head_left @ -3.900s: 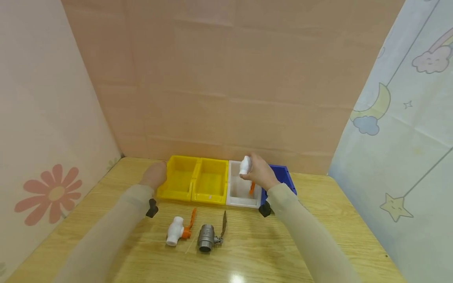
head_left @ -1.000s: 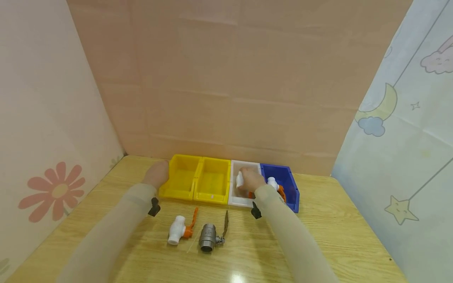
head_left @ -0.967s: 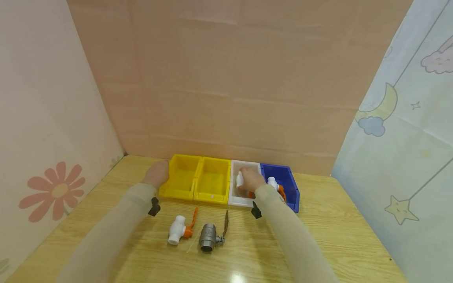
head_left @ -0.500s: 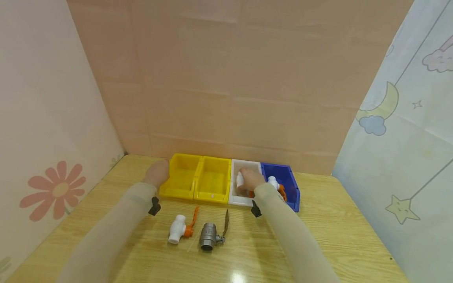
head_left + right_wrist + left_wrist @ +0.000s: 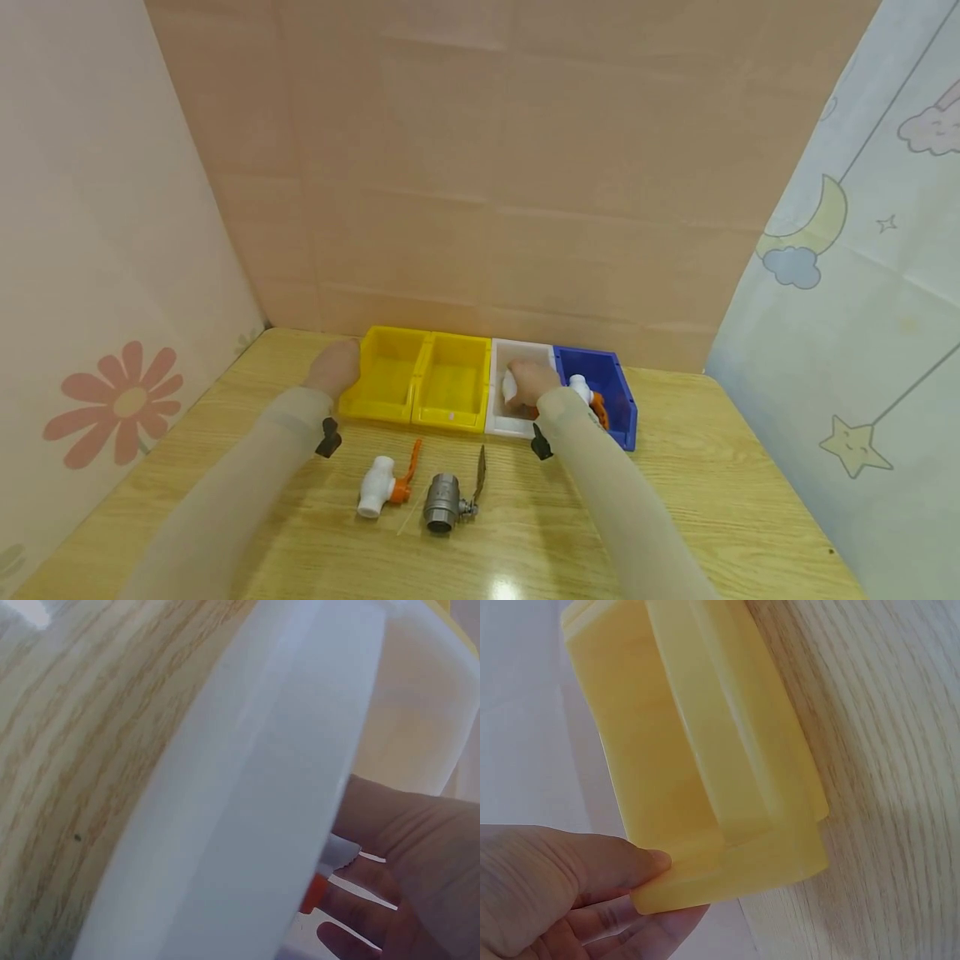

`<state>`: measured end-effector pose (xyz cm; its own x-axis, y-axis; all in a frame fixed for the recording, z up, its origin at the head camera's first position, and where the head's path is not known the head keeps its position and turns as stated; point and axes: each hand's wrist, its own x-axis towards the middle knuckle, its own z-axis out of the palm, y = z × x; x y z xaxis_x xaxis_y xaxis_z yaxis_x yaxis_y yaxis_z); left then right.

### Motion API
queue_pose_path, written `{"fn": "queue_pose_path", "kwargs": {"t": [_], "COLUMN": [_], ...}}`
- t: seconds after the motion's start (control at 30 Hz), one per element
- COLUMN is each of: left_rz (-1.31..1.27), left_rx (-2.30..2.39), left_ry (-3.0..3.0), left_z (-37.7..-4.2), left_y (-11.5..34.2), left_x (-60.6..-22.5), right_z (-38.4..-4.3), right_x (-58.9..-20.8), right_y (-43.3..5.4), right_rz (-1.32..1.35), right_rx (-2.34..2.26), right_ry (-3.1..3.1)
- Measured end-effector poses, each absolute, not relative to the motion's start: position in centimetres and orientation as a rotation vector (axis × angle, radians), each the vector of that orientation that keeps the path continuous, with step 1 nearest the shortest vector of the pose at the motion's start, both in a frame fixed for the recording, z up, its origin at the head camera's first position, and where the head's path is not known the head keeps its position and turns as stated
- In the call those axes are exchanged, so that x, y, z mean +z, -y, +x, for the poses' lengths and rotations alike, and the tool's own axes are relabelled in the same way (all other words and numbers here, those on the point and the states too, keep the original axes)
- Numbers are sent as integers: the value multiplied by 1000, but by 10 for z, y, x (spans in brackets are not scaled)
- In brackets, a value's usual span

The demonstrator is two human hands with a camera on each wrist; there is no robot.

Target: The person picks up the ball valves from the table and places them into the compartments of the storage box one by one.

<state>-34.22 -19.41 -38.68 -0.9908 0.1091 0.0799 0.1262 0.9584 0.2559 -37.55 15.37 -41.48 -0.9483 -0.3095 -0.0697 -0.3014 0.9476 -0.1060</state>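
My left hand (image 5: 335, 367) grips the side wall of the leftmost yellow bin (image 5: 697, 892). In the left wrist view its thumb lies on the inner face of the wall, with the fingers beneath. My right hand (image 5: 532, 383) is down inside the white bin (image 5: 512, 430) and holds a white ball valve (image 5: 509, 386) with an orange handle. The right wrist view shows the bin's front wall hiding most of that valve; only a white piece and an orange bit (image 5: 315, 892) show beside the fingers.
A second yellow bin (image 5: 450, 421) adjoins the first. Another white valve (image 5: 579, 387) with an orange handle lies in the blue bin (image 5: 628, 425). On the wooden table in front are a white valve with orange lever (image 5: 377, 486) and a metal ball valve (image 5: 442, 502).
Since the earliest frame, my right hand has lowered the white ball valve into the white bin. Over the last second it has hardly moved. My left hand stays on the yellow bin.
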Motion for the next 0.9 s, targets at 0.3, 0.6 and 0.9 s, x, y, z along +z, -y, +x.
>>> {"fn": "queue_pose_path", "kwargs": {"t": [0.3,0.6,0.9], "left_rz": [-178,-180,-171], "left_rx": [-385,-383,-343], "left_ry": [3040,3043,3065], "left_z": [-340,-336,-336], "left_y": [191,190,190], "left_x": [-384,-382,-381], "right_z": [-373,-374,-375], "right_x": [-412,-413,-411], "right_y": [-153,-151,-149], "right_rz": [-432,-417,-426], "right_rx": [-146,-89,-30], "right_ry": [-2987,-2968,-2937]}}
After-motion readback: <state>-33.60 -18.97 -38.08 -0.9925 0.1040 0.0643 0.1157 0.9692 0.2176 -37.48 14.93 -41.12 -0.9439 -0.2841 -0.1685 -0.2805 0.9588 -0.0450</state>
